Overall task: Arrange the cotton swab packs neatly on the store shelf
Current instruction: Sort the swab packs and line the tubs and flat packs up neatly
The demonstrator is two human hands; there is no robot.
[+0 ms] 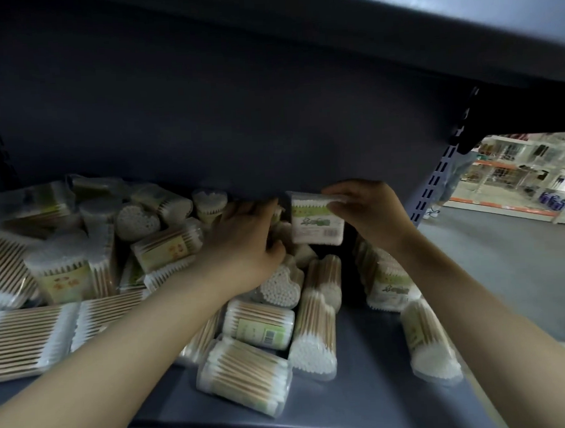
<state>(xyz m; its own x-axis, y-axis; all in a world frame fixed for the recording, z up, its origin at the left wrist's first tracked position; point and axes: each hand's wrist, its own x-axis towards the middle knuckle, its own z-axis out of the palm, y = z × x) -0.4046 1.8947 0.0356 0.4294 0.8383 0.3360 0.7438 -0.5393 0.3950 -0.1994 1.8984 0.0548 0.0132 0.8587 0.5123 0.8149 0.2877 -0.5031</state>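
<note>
Many clear cotton swab packs lie jumbled on the dark grey shelf (361,394), some on their sides, some on end. My right hand (367,213) grips the top of one upright rectangular pack with a green label (316,223) near the back of the shelf. My left hand (246,241) reaches into the pile just left of it, fingers curled over packs there; what it holds is hidden. A heart-shaped pack (280,288) lies below my left wrist. Round tubs (248,381) lie toppled at the front.
Flat bagged swab packs (27,342) are stacked at the left. Several packs (390,290) lean at the right end beside the perforated upright (438,184). The upper shelf's underside hangs low overhead. A store aisle (524,248) opens to the right.
</note>
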